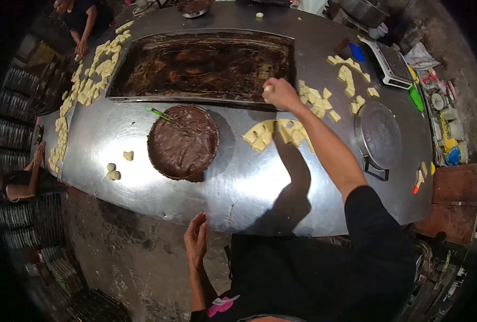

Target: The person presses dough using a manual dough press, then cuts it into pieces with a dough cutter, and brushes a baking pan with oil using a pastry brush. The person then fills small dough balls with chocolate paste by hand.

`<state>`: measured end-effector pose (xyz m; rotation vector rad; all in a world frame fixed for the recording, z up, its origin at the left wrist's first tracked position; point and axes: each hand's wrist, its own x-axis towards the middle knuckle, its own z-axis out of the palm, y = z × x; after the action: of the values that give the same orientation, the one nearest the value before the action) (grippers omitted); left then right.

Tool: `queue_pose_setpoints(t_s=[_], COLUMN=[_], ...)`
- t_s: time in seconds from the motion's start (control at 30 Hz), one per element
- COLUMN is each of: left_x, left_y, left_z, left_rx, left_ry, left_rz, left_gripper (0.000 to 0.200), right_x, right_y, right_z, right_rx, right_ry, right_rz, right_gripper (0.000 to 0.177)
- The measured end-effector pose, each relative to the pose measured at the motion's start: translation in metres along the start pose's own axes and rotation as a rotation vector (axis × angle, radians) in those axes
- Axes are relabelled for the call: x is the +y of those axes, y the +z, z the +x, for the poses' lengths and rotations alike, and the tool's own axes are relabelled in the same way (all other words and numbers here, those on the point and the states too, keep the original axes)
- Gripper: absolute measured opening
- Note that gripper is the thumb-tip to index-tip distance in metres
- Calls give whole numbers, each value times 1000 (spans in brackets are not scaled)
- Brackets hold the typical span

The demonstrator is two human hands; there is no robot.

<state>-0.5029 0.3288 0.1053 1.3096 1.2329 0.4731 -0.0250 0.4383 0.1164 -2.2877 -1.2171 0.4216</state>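
Observation:
My right hand (pixel 281 94) reaches over the near right corner of a large dark baking tray (pixel 206 100), its fingers closed on a small pale dough ball (pixel 269 89). Below that arm lies a group of cut dough pieces (pixel 260 135), and more dough pieces (pixel 315 101) sit just right of the hand. My left hand (pixel 196 236) hangs off the table's near edge, fingers loosely bent and apart from the thumb, holding nothing. A round container of brown paste (pixel 182 142) stands in front of the tray, with a green-handled tool (pixel 159 114) lying in it.
Three small dough balls (pixel 113 173) rest on the steel table (pixel 109 134). A long band of dough pieces (pixel 101 70) lines the left side, where other people (pixel 85 24) work. Right are a round lidded pot (pixel 379 134), a scale (pixel 391 63) and a red-tipped tool (pixel 417 185).

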Motion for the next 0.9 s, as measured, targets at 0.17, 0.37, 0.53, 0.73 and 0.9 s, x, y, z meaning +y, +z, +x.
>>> queue_pose_setpoints(t_s=[0.17,0.37,0.53,0.73,0.9], left_x=[-15,-23,-8,48,13], left_y=[-36,-48,-23,68,219], left_z=[0,6,24,63,82], left_rx=[56,44,-15,-267,-520], left_ry=[-40,-84,8,243,363], left_rz=[-18,-10,42,86,214], left_gripper=[45,42,39,35,43], right_x=[1,10,117,146,157], right_y=[50,20,-36,9,5], right_z=[59,-6,-111,-155,-206], right_rx=[-216,195,30,135,-230], right_ry=[185,75,487,331,378], right_rz=[-275,-264,-185,-254,628], right_gripper=[44,46,32,32,16])
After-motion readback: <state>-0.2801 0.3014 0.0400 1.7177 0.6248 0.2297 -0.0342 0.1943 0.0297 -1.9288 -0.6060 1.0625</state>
